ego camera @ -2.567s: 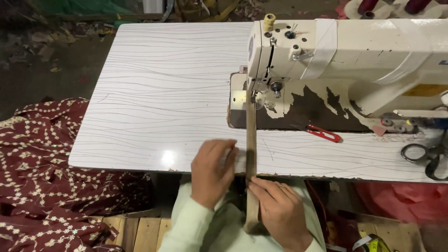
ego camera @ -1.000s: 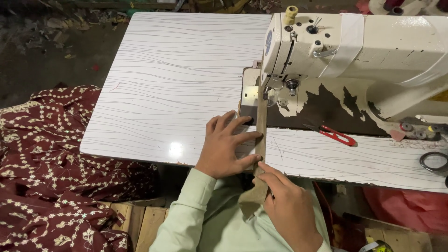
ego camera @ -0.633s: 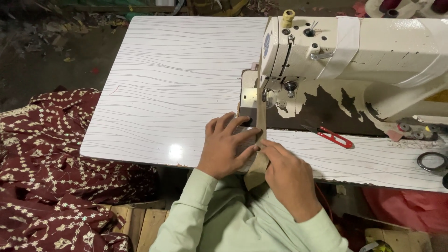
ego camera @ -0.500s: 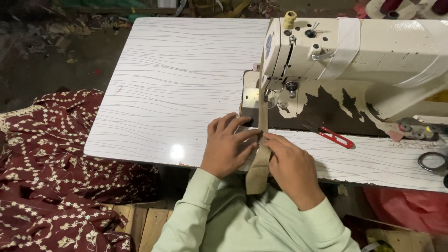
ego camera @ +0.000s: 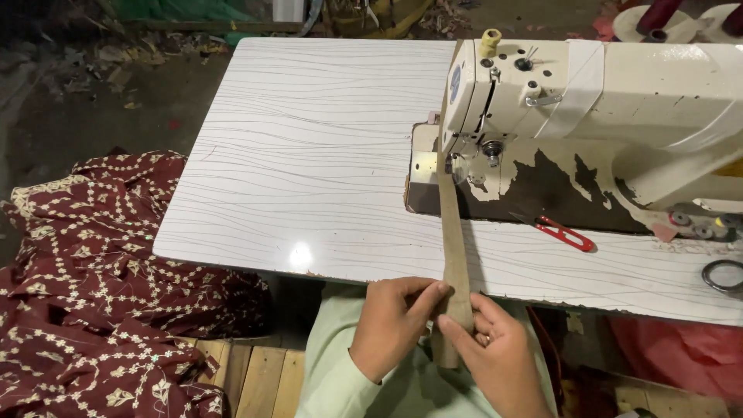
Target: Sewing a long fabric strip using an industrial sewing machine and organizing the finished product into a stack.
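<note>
White wood-grain desk (ego camera: 309, 155); left hand (ego camera: 395, 325) and right hand (ego camera: 499, 356) both pinching narrow tan fabric strip (ego camera: 455, 255) running under cream sewing machine (ego camera: 619, 101).

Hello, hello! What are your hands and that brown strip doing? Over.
Left hand and right hand pinching tan strip. Strip runs up under sewing machine. Red snips lie clear.

Sewing machine (ego camera: 604, 101) on worktop (ego camera: 309, 155), at right. Fabric strip (ego camera: 453, 240) running from needle toward near edge. Thread snips (ego camera: 563, 232) right of strip. Patterned cloth (ego camera: 93, 286) heaped below, left of worktop.
</note>
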